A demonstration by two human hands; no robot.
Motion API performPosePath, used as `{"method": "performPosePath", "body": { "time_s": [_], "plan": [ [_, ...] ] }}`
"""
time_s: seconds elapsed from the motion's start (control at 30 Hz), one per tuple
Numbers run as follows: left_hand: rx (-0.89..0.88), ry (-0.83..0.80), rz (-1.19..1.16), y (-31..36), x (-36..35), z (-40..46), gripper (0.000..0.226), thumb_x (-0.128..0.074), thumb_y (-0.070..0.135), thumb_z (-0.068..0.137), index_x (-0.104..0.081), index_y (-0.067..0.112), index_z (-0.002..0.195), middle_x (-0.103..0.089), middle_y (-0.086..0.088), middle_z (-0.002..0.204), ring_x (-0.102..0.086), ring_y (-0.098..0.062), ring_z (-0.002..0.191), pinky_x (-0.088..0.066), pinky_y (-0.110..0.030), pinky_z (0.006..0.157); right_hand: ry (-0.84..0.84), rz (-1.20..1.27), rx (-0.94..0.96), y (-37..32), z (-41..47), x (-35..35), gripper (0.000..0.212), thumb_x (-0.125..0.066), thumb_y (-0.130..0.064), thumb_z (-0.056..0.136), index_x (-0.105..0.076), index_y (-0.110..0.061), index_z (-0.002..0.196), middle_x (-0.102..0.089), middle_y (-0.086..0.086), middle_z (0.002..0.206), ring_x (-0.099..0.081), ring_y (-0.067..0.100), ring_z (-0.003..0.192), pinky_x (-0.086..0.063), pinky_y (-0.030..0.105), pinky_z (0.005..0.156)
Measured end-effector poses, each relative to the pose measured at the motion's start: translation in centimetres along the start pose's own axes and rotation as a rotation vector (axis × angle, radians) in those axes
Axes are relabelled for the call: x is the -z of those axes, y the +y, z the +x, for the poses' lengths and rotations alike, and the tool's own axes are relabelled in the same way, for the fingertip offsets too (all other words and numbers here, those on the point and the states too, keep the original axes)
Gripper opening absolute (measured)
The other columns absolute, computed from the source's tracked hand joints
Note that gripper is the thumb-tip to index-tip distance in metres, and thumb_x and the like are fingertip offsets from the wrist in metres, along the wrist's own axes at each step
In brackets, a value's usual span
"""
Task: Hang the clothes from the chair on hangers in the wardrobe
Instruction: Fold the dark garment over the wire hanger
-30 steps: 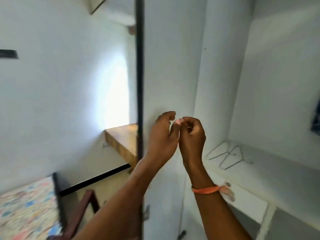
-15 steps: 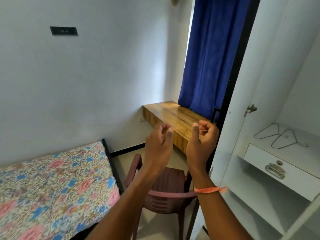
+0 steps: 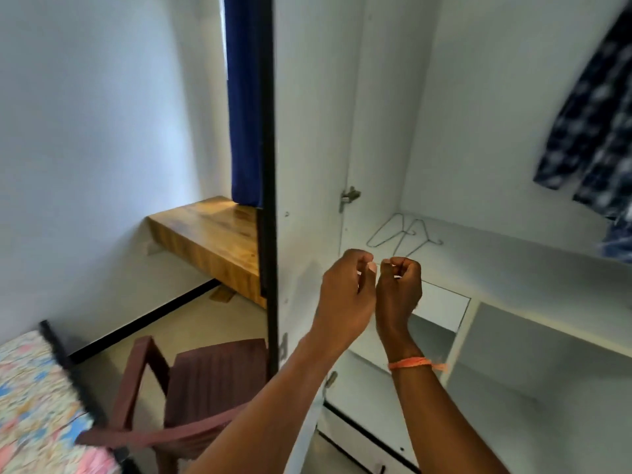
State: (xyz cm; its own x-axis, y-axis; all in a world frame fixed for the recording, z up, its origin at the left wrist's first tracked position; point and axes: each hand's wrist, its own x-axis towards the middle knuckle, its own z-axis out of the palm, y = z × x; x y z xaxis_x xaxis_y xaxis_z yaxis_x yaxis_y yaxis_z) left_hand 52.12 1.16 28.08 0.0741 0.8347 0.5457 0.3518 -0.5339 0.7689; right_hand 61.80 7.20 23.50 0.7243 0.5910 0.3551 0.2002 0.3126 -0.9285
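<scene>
My left hand and my right hand are raised side by side in front of the open white wardrobe, fingers curled, fingertips almost touching. I see nothing held in either. Two bare wire hangers lie on the wardrobe shelf just beyond my hands. A dark blue checked shirt hangs inside at the upper right, blurred. The brown plastic chair stands at the lower left with no clothes visible on its seat.
The wardrobe door stands open between the chair and my hands, its dark edge upright. A white drawer front sits under the shelf. A wooden desk, a blue curtain and a floral bed fill the left.
The view has swung from the room and chair back toward the wardrobe's inside, and the hanging shirt came into sight. Both hands stay close together with fingers curled.
</scene>
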Motion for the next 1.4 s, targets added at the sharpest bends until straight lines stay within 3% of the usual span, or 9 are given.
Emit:
{"method": "performPosePath", "body": {
  "time_s": [0.17, 0.3, 0.53, 0.7, 0.83, 0.97, 1.17, 1.27, 1.4],
  "plan": [
    [0.061, -0.098, 0.158, -3.8, -9.6, 6.4, 0.020, -0.051, 0.017, 0.101, -0.060, 0.013, 0.118, -0.066, 0.000, 0.113, -0.060, -0.008, 0.100, -0.039, -0.004, 0.079, -0.058, -0.236, -0.009, 7.0, 12.2, 1.2, 0.005, -0.059, -0.013, 0.093, -0.059, -0.009, 0.095, -0.063, 0.004, 0.093, -0.060, 0.023, 0.088, -0.044, 0.031, 0.074],
    [0.158, -0.084, 0.301, -8.5, -18.0, 13.9, 0.016, -0.051, 0.009, 0.098, -0.065, 0.011, 0.104, -0.068, -0.004, 0.103, -0.064, -0.017, 0.097, -0.047, -0.021, 0.079, -0.156, -0.535, 0.018, 13.6, 24.0, 0.5, 0.011, -0.059, -0.019, 0.093, -0.061, -0.010, 0.097, -0.066, 0.009, 0.101, -0.061, 0.030, 0.097, -0.049, 0.038, 0.080],
    [0.190, -0.264, 0.689, -16.1, -30.4, 25.0, 0.031, -0.047, 0.031, 0.102, -0.052, 0.015, 0.128, -0.055, -0.006, 0.124, -0.051, -0.023, 0.120, -0.044, -0.031, 0.094, -0.482, -1.069, 0.143, 22.6, 38.9, -2.3, 0.041, -0.049, -0.037, 0.101, -0.053, -0.009, 0.130, -0.052, 0.014, 0.133, -0.046, 0.037, 0.126, -0.042, 0.050, 0.099],
    [0.172, -0.476, 0.982, -19.3, -35.0, 27.1, 0.035, -0.045, 0.035, 0.102, -0.048, 0.013, 0.130, -0.048, -0.010, 0.133, -0.046, -0.028, 0.120, -0.043, -0.040, 0.094, -0.579, -1.248, 0.150, 26.4, 42.7, -2.6, 0.038, -0.044, -0.039, 0.102, -0.052, -0.015, 0.130, -0.048, 0.012, 0.132, -0.045, 0.035, 0.124, -0.035, 0.050, 0.101],
    [0.127, -0.520, 1.107, -20.0, -36.6, 27.7, 0.027, -0.050, 0.010, 0.097, -0.050, 0.004, 0.123, -0.049, -0.013, 0.125, -0.048, -0.031, 0.113, -0.042, -0.044, 0.089, -0.599, -1.275, 0.121, 27.1, 44.7, -2.9, 0.028, -0.050, -0.034, 0.100, -0.058, -0.015, 0.120, -0.048, 0.014, 0.125, -0.046, 0.036, 0.118, -0.035, 0.047, 0.099],
    [-0.036, -0.442, 1.163, -20.7, -37.1, 27.6, 0.023, -0.081, 0.015, 0.062, -0.064, 0.005, 0.075, -0.057, -0.011, 0.076, -0.055, -0.027, 0.065, -0.040, -0.036, 0.050, -0.685, -1.322, 0.093, 26.9, 45.8, -3.2, 0.028, -0.047, -0.027, 0.102, -0.056, -0.010, 0.121, -0.040, 0.017, 0.129, -0.045, 0.038, 0.119, -0.037, 0.048, 0.099],
    [-0.229, -0.328, 1.067, -21.4, -38.0, 27.9, 0.016, -0.045, 0.005, 0.082, -0.054, 0.010, 0.069, -0.048, -0.006, 0.068, -0.045, -0.021, 0.055, -0.022, -0.028, 0.043, -0.616, -1.095, 0.050, 24.6, 47.4, -2.4, 0.026, -0.048, -0.020, 0.103, -0.053, -0.001, 0.119, -0.047, 0.021, 0.124, -0.061, 0.035, 0.100, -0.052, 0.043, 0.087],
    [-0.288, -0.246, 1.018, -22.3, -38.2, 27.7, 0.042, -0.015, 0.005, 0.098, -0.049, 0.009, 0.073, -0.044, -0.007, 0.071, -0.042, -0.020, 0.059, -0.037, -0.029, 0.040, -0.528, -1.010, 0.121, 22.8, 47.9, -2.0, 0.022, -0.052, -0.017, 0.101, -0.059, 0.002, 0.108, -0.061, 0.021, 0.113, -0.063, 0.037, 0.099, -0.050, 0.038, 0.077],
    [-0.348, -0.191, 0.952, -20.6, -37.6, 27.2, 0.048, -0.014, -0.003, 0.093, -0.054, 0.009, 0.071, -0.048, -0.005, 0.068, -0.046, -0.017, 0.058, -0.041, -0.027, 0.046, -0.444, -0.947, 0.234, 20.9, 47.4, -1.4, 0.019, -0.055, -0.012, 0.099, -0.063, 0.004, 0.102, -0.066, 0.021, 0.106, -0.065, 0.037, 0.097, -0.045, 0.033, 0.070]
  ]
}}
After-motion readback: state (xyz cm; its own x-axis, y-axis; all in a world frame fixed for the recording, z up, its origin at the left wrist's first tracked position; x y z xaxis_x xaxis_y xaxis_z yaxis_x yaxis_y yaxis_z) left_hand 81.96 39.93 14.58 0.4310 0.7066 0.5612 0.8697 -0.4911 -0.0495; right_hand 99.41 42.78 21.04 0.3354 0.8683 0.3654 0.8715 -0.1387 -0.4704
